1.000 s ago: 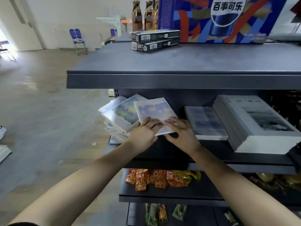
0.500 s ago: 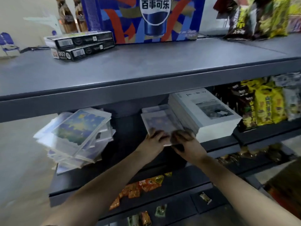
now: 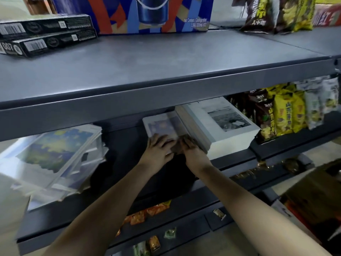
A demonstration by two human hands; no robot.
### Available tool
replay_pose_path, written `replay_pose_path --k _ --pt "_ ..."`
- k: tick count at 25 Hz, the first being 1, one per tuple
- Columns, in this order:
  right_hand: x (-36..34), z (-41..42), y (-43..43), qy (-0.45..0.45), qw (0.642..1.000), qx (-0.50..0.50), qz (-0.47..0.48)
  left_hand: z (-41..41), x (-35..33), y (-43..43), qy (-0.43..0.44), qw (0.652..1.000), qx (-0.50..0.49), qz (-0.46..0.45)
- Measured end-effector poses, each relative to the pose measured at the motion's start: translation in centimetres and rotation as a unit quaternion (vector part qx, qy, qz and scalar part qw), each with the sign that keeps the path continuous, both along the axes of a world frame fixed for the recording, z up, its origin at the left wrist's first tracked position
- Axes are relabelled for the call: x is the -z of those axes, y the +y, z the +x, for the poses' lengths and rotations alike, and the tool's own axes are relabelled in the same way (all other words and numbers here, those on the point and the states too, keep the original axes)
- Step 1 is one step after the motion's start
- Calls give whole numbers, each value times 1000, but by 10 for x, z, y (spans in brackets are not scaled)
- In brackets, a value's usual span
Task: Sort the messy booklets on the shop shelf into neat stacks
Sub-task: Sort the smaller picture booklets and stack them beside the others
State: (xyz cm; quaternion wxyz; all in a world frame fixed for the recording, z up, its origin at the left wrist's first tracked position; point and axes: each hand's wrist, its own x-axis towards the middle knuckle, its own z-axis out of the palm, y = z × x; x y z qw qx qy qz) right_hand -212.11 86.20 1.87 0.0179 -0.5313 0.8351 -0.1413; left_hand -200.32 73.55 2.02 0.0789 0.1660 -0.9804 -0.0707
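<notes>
A booklet with a blue-violet cover (image 3: pixel 160 126) lies on a low stack in the middle of the second shelf (image 3: pixel 230 159). My left hand (image 3: pixel 158 150) rests flat on its near edge, and my right hand (image 3: pixel 191 151) grips its near right corner, beside a tall neat stack of white booklets (image 3: pixel 227 122). At the shelf's left end sits a messy, fanned pile of booklets with yellow-blue covers (image 3: pixel 53 156), apart from both hands.
The grey top shelf (image 3: pixel 147 65) overhangs the booklets and carries black cartons (image 3: pixel 44 34), a blue drinks box (image 3: pixel 153 13) and snack bags (image 3: pixel 276 13). Yellow snack bags (image 3: pixel 284 111) fill the shelf to the right. Small orange packets (image 3: pixel 145 213) lie on lower shelves.
Both hands carried the blue-violet booklet rightward from the messy pile onto the low stack beside the tall white one. The view swung right and closer.
</notes>
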Motion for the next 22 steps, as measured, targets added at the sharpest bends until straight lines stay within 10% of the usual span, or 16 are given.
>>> replay_pose_path --k 12,22 --pt "-4 5 -9 -31 999 2 -35 -4 -22 -2 -114 993 -24 -33" --pt "-6 63 -10 72 981 -76 -165 65 -48 5 -30 994 -31 -99"
